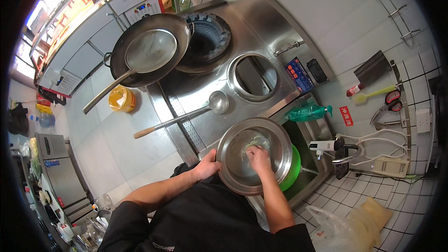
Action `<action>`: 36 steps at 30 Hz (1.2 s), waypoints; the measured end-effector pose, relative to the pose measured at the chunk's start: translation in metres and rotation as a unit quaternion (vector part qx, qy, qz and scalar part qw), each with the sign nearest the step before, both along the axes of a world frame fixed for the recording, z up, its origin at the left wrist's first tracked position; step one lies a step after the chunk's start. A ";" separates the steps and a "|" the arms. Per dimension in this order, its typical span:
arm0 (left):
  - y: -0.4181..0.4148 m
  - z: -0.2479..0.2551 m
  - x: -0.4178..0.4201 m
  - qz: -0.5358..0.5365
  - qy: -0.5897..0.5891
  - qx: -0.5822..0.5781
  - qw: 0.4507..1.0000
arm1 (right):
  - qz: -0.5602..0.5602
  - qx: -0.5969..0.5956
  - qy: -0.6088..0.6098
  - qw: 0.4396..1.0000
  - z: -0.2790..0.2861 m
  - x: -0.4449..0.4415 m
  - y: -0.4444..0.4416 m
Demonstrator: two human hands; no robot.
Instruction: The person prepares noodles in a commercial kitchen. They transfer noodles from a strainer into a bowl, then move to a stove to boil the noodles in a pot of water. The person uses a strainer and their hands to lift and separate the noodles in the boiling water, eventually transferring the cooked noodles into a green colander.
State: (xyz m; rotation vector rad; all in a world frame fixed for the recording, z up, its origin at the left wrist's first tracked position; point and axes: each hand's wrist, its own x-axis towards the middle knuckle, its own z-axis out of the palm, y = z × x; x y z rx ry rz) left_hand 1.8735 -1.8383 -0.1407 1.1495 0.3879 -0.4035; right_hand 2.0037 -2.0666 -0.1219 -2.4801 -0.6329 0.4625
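Note:
My left hand [209, 165] grips the near left rim of a wide metal basin [227, 178], thumb over the edge. Inside the basin is my right hand [259, 159], its fingers drawn together on some pale, thin shreds of food [252, 143]. More shreds lie on the basin's bottom around the fingertips. Beneath the basin's right side, part of a bright green plastic bowl [292, 173] shows over the sink [308, 182]. A ladle [219, 102] with a wooden grip rests on the steel stove top, beyond the basin.
A dark wok [119, 66] holding a round metal strainer [152, 50] overlaps the burner [206, 38]. The stove has a round opening with a metal ring [231, 77]. A green bottle [306, 113] and a faucet [350, 154] are at the right. A yellow bucket [122, 99] stands on the floor.

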 end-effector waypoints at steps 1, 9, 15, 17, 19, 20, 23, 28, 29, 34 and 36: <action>-0.001 -0.003 -0.001 0.000 0.001 0.003 1.000 | -0.012 0.047 -0.006 0.999 -0.001 0.002 -0.007; -0.002 -0.008 -0.001 0.003 -0.034 -0.016 0.999 | -0.145 0.158 0.018 0.977 -0.040 0.006 -0.072; -0.003 -0.001 -0.003 0.006 -0.017 -0.045 0.999 | -0.257 0.251 0.131 0.924 0.049 -0.005 -0.059; -0.004 -0.002 -0.004 0.004 -0.020 -0.029 0.999 | -0.253 0.270 0.115 0.922 0.063 -0.009 -0.061; -0.005 0.001 -0.003 0.002 -0.022 -0.024 0.999 | -0.220 0.232 0.038 0.947 0.066 -0.014 -0.079; -0.005 0.002 -0.003 0.003 -0.021 -0.028 0.999 | -0.202 0.212 0.000 0.956 0.066 -0.017 -0.089; -0.003 0.008 -0.003 0.006 -0.014 -0.015 1.000 | -0.202 0.241 -0.012 0.949 0.102 -0.027 -0.098; 0.000 0.004 -0.006 -0.012 0.001 0.020 1.000 | -0.261 0.237 -0.083 0.932 0.183 -0.042 -0.112; 0.000 0.005 -0.007 -0.007 0.003 0.017 1.000 | -0.275 0.218 -0.095 0.931 0.194 -0.043 -0.114; -0.004 0.002 -0.009 0.008 -0.008 -0.006 1.000 | -0.166 -0.135 -0.246 0.945 0.185 -0.043 -0.126; -0.004 0.008 -0.008 0.000 -0.005 -0.016 1.000 | -0.165 -0.096 -0.205 0.960 0.158 -0.042 -0.105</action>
